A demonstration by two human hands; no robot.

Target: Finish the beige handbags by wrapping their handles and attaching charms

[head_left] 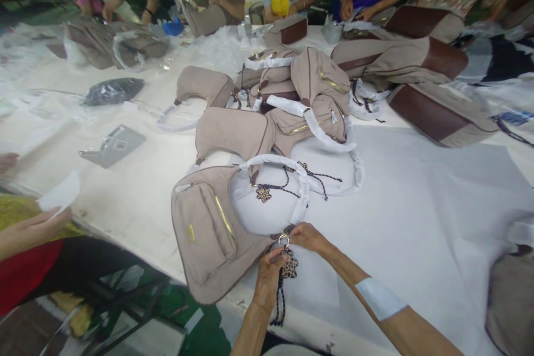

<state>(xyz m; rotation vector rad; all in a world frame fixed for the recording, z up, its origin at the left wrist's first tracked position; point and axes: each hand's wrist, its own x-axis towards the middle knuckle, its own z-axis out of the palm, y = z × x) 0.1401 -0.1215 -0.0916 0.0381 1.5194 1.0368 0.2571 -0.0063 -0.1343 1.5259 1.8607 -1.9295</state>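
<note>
A beige handbag (204, 233) with brown piping and gold zip lies at the table's near edge, its strap (302, 194) wrapped in white film. At the strap's lower end hangs a metal ring (283, 240) with a leopard-print charm (289, 267) and black speckled cords (280, 303). My left hand (267, 278) is closed, pinching the charm's upper edge just below the ring. My right hand (309, 238) is closed too, its fingertips at the strap end beside the ring; the exact grip is partly hidden. Another leopard-print charm (263, 194) shows within the strap loop.
More beige bags (233, 130) are heaped beyond, some with brown bases (434, 114). A grey metal tool or stand (114, 146) and a dark plastic-wrapped bundle (114, 90) lie left. A co-worker's hand (41, 231) holds white paper (60, 192). Several people work across the table (162, 194).
</note>
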